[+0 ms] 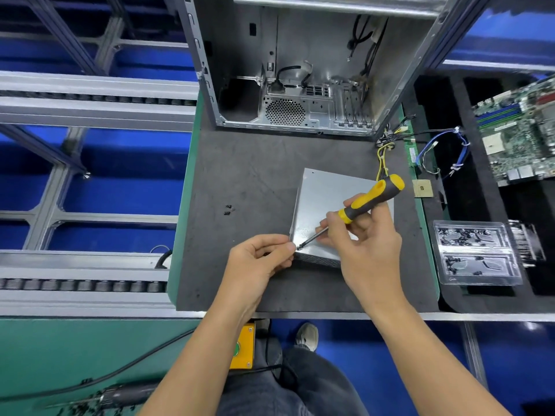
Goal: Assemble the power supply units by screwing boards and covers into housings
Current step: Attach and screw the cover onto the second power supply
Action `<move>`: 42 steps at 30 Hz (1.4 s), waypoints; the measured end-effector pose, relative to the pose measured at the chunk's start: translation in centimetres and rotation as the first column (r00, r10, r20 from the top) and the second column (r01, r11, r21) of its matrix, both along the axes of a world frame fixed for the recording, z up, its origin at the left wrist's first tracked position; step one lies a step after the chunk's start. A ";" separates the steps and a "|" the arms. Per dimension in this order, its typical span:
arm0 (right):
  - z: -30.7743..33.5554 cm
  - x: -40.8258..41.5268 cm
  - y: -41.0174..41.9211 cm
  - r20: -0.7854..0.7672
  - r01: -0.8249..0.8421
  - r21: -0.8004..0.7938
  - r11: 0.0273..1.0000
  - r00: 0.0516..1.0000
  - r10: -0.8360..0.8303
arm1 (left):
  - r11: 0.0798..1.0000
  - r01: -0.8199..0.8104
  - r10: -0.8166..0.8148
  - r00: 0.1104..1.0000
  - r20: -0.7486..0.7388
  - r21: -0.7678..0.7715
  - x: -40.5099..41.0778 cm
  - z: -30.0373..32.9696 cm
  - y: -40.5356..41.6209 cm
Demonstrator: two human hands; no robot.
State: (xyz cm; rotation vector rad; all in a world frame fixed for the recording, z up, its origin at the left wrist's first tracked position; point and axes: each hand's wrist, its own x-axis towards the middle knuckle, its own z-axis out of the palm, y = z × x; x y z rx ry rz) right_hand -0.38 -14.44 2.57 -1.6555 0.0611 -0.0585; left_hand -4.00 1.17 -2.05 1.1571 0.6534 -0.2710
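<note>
Pinching at the near corner of the grey power supply unit, the left hand is curled beside the screwdriver tip. A yellow-handled screwdriver is gripped by the right hand. Beyond, loose screws lie on the dark mat.

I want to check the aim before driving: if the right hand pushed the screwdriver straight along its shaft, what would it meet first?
Most likely the near-left corner of the power supply unit, where the screwdriver tip sits beside the left hand fingertips; depth is unclear.

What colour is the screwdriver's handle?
Yellow and black, seen in the head view: the screwdriver is held in the right hand.
</note>
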 end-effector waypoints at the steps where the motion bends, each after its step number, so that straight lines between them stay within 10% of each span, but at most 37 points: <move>1: -0.1 0.0 0.0 0.004 -0.003 -0.013 1.000 1.000 0.003 | 1.000 -0.008 0.008 1.000 -0.001 -0.004 0.0 0.0 0.0; 22: 2.2 -0.1 0.6 0.106 -0.204 -0.625 0.753 0.934 0.341 | 0.999 -0.019 0.016 0.998 0.065 0.049 -0.3 0.3 -0.5; 35: 5.2 0.5 1.0 -0.033 -0.306 -0.601 0.738 0.932 0.360 | 0.731 -0.076 -0.300 0.857 0.419 0.678 -0.1 0.2 -1.7; 42: 10.8 3.1 -0.4 -0.023 -0.332 -0.898 0.289 0.691 0.723 | 0.715 -0.065 -0.367 0.812 0.454 0.696 0.4 0.0 -1.2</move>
